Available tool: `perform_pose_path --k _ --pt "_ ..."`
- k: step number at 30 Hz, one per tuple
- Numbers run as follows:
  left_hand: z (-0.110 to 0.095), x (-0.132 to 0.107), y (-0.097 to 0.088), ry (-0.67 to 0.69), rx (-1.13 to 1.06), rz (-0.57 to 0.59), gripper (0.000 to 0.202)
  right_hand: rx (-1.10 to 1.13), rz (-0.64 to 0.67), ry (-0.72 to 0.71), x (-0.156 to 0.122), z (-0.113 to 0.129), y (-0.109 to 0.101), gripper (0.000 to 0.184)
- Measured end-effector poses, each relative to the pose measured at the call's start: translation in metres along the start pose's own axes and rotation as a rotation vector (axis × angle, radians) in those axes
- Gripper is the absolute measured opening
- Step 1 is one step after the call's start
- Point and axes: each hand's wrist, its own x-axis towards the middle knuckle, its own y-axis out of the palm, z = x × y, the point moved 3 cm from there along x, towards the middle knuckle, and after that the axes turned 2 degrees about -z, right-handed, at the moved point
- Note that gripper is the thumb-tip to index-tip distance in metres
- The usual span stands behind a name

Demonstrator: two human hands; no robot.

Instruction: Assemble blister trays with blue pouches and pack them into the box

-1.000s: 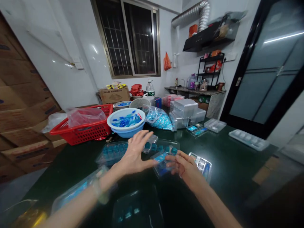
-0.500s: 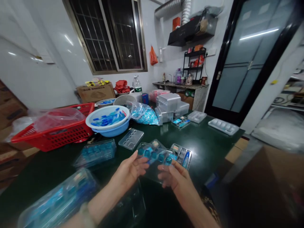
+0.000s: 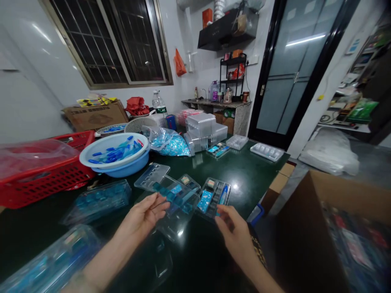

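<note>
My left hand [image 3: 143, 215] is closed on the near edge of a clear plastic blister tray [image 3: 175, 203] holding several blue pieces, lifted a little over the dark green table [image 3: 244, 171]. My right hand [image 3: 233, 232] is just right of it, fingers curled at the near edge of a second filled blister tray [image 3: 214, 197] that lies flat on the table. An empty clear tray [image 3: 152, 176] lies behind them.
A white basin of blue pens [image 3: 114, 149] sits in a blue basin beside a red basket [image 3: 42, 171]. A bag of blue pieces [image 3: 169, 143], clear boxes [image 3: 203, 131] and more trays [image 3: 266, 151] stand farther back. Stacked filled trays [image 3: 97, 199] lie left; an open carton [image 3: 339, 228] stands right.
The view has swung right, bringing the carton into sight. Both hands held one tray; now my right hand has let go and moved right to the second tray, while my left keeps the first.
</note>
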Motion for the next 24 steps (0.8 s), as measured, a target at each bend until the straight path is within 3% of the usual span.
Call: perform_pose_path --k 3,6,11,18,21,24 --pt "0.011 0.002 0.014 -0.002 0.055 0.138 0.011 0.098 0.012 0.073 0.002 0.008 -0.004 0.030" --pt "0.024 0.001 0.030 -0.025 0.079 0.265 0.015 0.250 0.125 0.215 0.004 0.020 0.006 0.040" --pt "0.031 -0.001 0.048 -0.049 0.092 0.355 0.018 0.447 0.229 0.385 0.009 0.018 0.021 0.045" --pt "0.026 0.000 0.043 -0.060 0.105 0.383 0.020 0.652 0.211 0.446 0.015 0.002 0.019 0.036" --pt "0.016 0.000 0.041 -0.009 0.191 0.379 0.023 0.612 0.240 0.425 0.024 0.000 0.016 0.033" --pt "0.001 0.002 0.049 0.084 0.358 0.416 0.025 0.491 0.264 0.347 0.045 -0.001 0.010 0.025"
